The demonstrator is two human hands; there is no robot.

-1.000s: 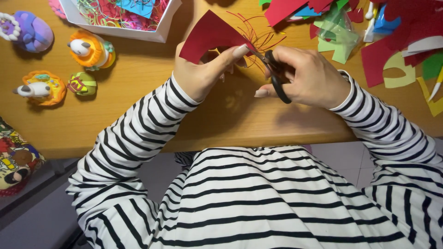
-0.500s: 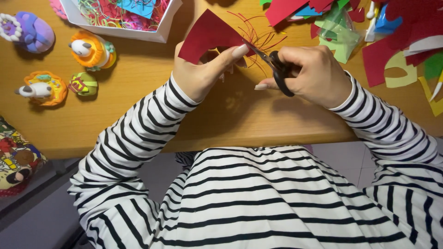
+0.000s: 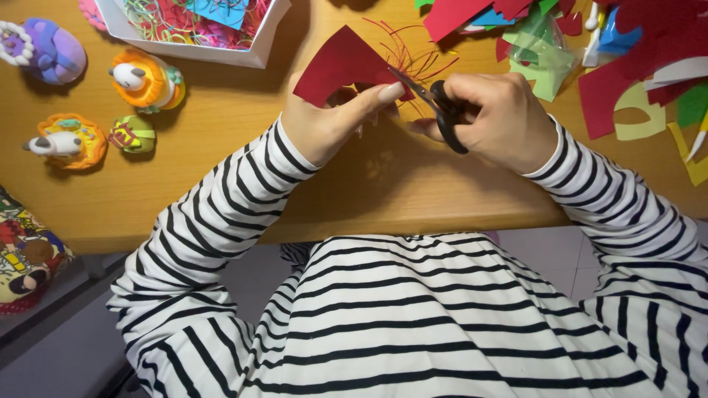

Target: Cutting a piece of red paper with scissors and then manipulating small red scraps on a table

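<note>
While the left hand (image 3: 324,125) pinches a piece of dark red paper (image 3: 343,63) between thumb and fingers, holding it lifted off the wooden table (image 3: 221,184) so the sheet tilts up toward twelve o'clock, the right hand (image 3: 501,118) is closed through the black handles of a pair of scissors (image 3: 435,103). Their blades point toward nine o'clock and meet the paper's edge at about three o'clock of the sheet, just beside the left thumb tip; holding the paper so close to the cut seems meant to keep it taut and steady. Thin red strips (image 3: 413,55) fan out at twelve o'clock of the blades, apparently a fringe on the same sheet.

At eleven o'clock of the hands sits a white box (image 3: 258,48) filled with bright paper offcuts. Farther toward nine and ten o'clock stand small clay figures: an orange one (image 3: 144,77), a purple one (image 3: 48,51), a flat orange one (image 3: 63,140) and a small green one (image 3: 133,133), all well apart from the cutting. At one to two o'clock lies a heap of red, green and yellow paper scraps (image 3: 627,74), within easy reach of the right hand.
</note>
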